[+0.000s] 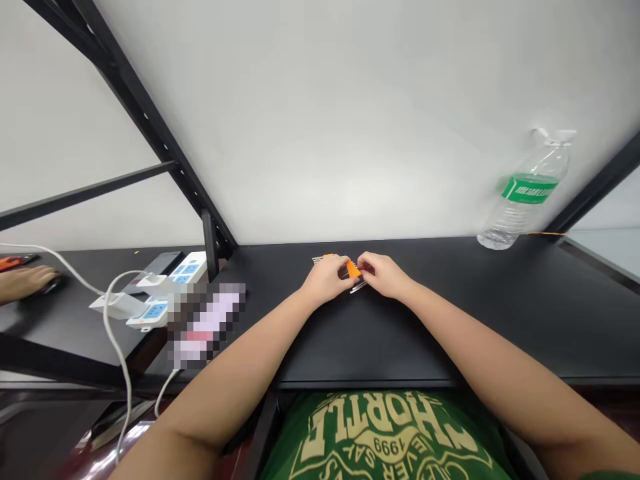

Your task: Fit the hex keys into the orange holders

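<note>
What looks like a hex key set, an orange holder [353, 269] with thin silver metal keys, is held just over the black table in the middle of the view. My left hand [326, 279] is closed around it from the left, with metal ends poking out beyond the fingers at the upper left. From the other side, my right hand [384, 275] pinches at the set's right end, where more silver keys stick out below. Part of the holder is hidden behind my fingers, so I cannot make out which key the right fingertips touch.
A clear plastic bottle [527, 190] with a green label stands at the back right. To the left lie a phone [210, 323] on a cable and a white power strip [167, 293] with plugged-in chargers. Beyond the black frame [160, 143], another person's hand [27, 281] rests on a mouse.
</note>
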`<state>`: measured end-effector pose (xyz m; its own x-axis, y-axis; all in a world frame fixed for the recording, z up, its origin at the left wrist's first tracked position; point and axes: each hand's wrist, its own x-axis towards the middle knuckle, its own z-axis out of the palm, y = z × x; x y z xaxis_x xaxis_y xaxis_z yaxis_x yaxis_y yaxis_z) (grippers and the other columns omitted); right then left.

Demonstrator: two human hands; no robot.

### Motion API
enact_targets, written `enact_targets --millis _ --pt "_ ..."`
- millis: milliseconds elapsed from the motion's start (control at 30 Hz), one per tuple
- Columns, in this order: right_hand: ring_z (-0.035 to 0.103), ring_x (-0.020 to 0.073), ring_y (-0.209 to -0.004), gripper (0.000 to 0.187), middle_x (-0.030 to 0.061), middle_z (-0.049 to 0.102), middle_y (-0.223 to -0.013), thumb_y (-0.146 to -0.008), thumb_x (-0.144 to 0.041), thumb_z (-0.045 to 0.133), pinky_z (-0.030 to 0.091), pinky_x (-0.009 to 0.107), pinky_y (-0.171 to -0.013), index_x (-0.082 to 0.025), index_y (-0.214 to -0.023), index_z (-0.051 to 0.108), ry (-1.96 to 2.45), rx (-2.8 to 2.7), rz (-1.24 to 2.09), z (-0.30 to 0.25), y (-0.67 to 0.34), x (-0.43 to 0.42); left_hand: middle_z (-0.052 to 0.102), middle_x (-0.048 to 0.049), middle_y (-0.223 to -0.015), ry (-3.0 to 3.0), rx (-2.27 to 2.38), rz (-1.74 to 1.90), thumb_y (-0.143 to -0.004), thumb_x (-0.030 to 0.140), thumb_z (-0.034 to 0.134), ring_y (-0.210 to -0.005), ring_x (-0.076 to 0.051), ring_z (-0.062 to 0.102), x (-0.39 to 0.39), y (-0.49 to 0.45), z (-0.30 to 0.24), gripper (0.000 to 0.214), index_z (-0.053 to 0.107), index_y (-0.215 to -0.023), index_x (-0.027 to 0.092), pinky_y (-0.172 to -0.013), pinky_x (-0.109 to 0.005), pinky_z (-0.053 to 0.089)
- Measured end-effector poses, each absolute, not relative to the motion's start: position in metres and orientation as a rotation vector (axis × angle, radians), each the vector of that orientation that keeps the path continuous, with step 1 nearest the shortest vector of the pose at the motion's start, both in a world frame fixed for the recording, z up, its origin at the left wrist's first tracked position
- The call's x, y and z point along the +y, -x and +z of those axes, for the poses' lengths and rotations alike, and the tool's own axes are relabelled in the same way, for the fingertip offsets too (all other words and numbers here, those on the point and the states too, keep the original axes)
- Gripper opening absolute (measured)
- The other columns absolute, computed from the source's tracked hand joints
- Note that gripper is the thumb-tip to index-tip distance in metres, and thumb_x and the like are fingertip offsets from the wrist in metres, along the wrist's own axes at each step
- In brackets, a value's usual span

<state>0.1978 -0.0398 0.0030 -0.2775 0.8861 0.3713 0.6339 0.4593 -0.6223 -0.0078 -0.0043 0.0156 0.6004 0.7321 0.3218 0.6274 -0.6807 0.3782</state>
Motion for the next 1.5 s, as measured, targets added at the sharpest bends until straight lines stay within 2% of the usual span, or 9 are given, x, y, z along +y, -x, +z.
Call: enact_targets --millis 233,400,500,633,1000,1167,1300,1400,1500 --pt "0.054 0.0136 -0.067 0.017 -0.0028 0.062 -0.074 -0.075 -0.010 0.056 0.040 0.026 -0.065 -0.022 -0.087 0.062 1.598 -1.919 0.405 0.004 -0.223 -0.028 0.069 -0.0045 -0.094 -2.666 1.221 0.575 -0.080 0.040 0.075 -0.091 -0.025 0.063 0.006 0.014 0.012 0.025 0.069 -0.098 0.024 -0.080 -0.035 0.048" --pt "0.060 0.0165 -0.083 0.007 0.0048 0.066 -0.097 -0.080 -0.019 0.063 0.045 0.027 -0.077 -0.020 -0.083 0.070 1.696 -2.103 0.502 0.004 -0.238 -0.023 0.069 -0.0025 -0.091 -2.558 1.217 0.552 -0.078 0.041 0.076 -0.084 -0.022 0.064 0.008 0.015 0.013 0.025 0.069 -0.095 0.024 -0.075 -0.033 0.049" --pt "0.060 0.0182 -0.087 0.012 0.0060 0.064 -0.103 -0.079 -0.022 0.068 0.047 0.028 -0.078 -0.021 -0.091 0.070 1.577 -2.256 0.547 0.003 -0.231 -0.028 0.069 -0.0014 -0.088 -2.542 1.171 0.596 -0.078 0.041 0.075 -0.084 -0.021 0.063 0.004 0.014 0.014 0.023 0.067 -0.092 0.024 -0.073 -0.032 0.048" --pt "0.058 0.0199 -0.091 0.018 0.0062 0.062 -0.101 -0.077 -0.011 0.061 0.045 0.028 -0.077 -0.021 -0.092 0.066 1.492 -2.353 0.501 0.002 -0.214 -0.040 0.067 -0.0005 -0.081 -2.533 1.124 0.590 -0.079 0.039 0.073 -0.077 -0.020 0.061 0.002 0.013 0.015 0.020 0.066 -0.088 0.023 -0.068 -0.031 0.044" --pt "0.053 0.0140 -0.069 0.007 -0.0013 0.062 -0.081 -0.082 -0.017 0.054 0.040 0.026 -0.065 -0.022 -0.086 0.055 1.342 -1.968 0.536 0.011 -0.195 -0.047 0.064 0.0004 -0.080 -2.572 0.959 0.679 -0.083 0.042 0.072 -0.076 -0.019 0.057 -0.005 0.007 0.016 0.022 0.065 -0.090 0.022 -0.069 -0.031 0.042" --pt "0.052 0.0136 -0.067 0.018 -0.0031 0.060 -0.076 -0.075 -0.009 0.054 0.038 0.026 -0.064 -0.022 -0.087 0.057 1.461 -1.951 0.384 0.005 -0.203 -0.038 0.067 -0.0023 -0.088 -2.658 1.049 0.606 -0.081 0.039 0.073 -0.083 -0.022 0.062 0.000 0.008 0.014 0.022 0.066 -0.095 0.023 -0.071 -0.033 0.044" --pt "0.056 0.0156 -0.075 0.018 0.0011 0.063 -0.082 -0.076 -0.007 0.056 0.041 0.027 -0.072 -0.020 -0.085 0.064 1.669 -2.000 0.319 0.004 -0.220 -0.030 0.070 -0.0045 -0.093 -2.675 1.143 0.536 -0.080 0.039 0.074 -0.089 -0.024 0.064 0.005 0.012 0.013 0.024 0.068 -0.097 0.023 -0.073 -0.034 0.046" --pt "0.059 0.0176 -0.083 0.010 0.0056 0.063 -0.096 -0.081 -0.019 0.065 0.044 0.028 -0.078 -0.020 -0.090 0.070 1.695 -2.145 0.415 0.005 -0.224 -0.031 0.070 -0.0043 -0.092 -2.672 1.137 0.541 -0.081 0.041 0.073 -0.090 -0.024 0.064 0.006 0.014 0.013 0.024 0.068 -0.096 0.023 -0.074 -0.034 0.046" --pt "0.060 0.0187 -0.088 0.017 0.0066 0.062 -0.106 -0.082 -0.027 0.069 0.046 0.028 -0.078 -0.023 -0.098 0.071 1.584 -2.300 0.514 0.006 -0.219 -0.037 0.069 -0.0033 -0.091 -2.667 1.117 0.555 -0.081 0.041 0.073 -0.087 -0.023 0.064 0.005 0.014 0.013 0.023 0.066 -0.094 0.023 -0.071 -0.033 0.045"
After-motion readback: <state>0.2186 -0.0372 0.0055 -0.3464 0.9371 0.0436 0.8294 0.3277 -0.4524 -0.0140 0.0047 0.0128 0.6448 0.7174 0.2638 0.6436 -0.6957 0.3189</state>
